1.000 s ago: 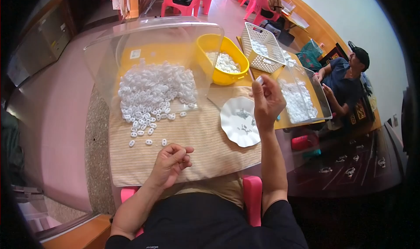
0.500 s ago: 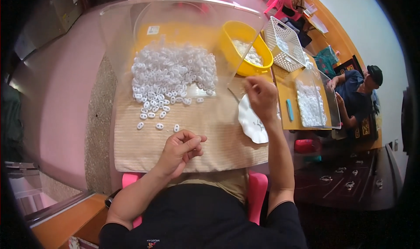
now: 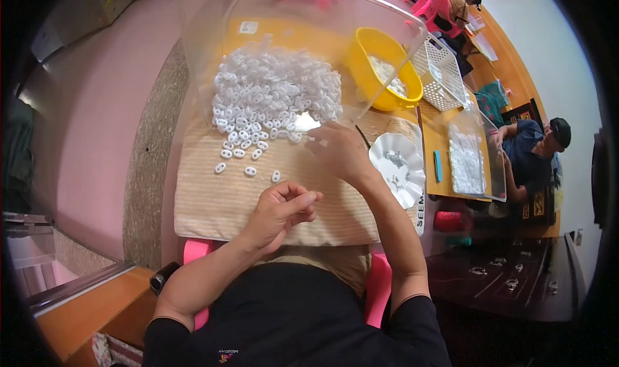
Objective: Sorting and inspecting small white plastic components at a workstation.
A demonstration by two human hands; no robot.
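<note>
The left hand [image 3: 284, 212] is held above the tan ribbed cloth [image 3: 213, 209], to the left of the scalloped white dish [image 3: 405, 197] and nearer the wearer. Its thumb lies along the curled index finger in a narrow pinch; whether a small part sits in it I cannot tell.

The right hand [image 3: 338, 149] reaches in just left of the dish, palm down and blurred, at the near edge of the heap of white 2-holed plastic pieces [image 3: 271, 86]. Its fingertips are hidden, so I cannot tell its grip.

That heap lies left of the dish and farther away, in a clear bin [image 3: 303, 19] on its side, spilling onto the cloth; 3 loose pieces [image 3: 250, 171] lie nearest the left hand. Small grey parts [image 3: 394, 164] rest in the dish.

Beyond the dish stands a yellow tub [image 3: 361, 64] containing white pieces; beyond and right, a white perforated basket [image 3: 445, 95]. Right of the dish lies a turquoise stick [image 3: 438, 166], and farther right sits a co-worker [image 3: 525, 144].
</note>
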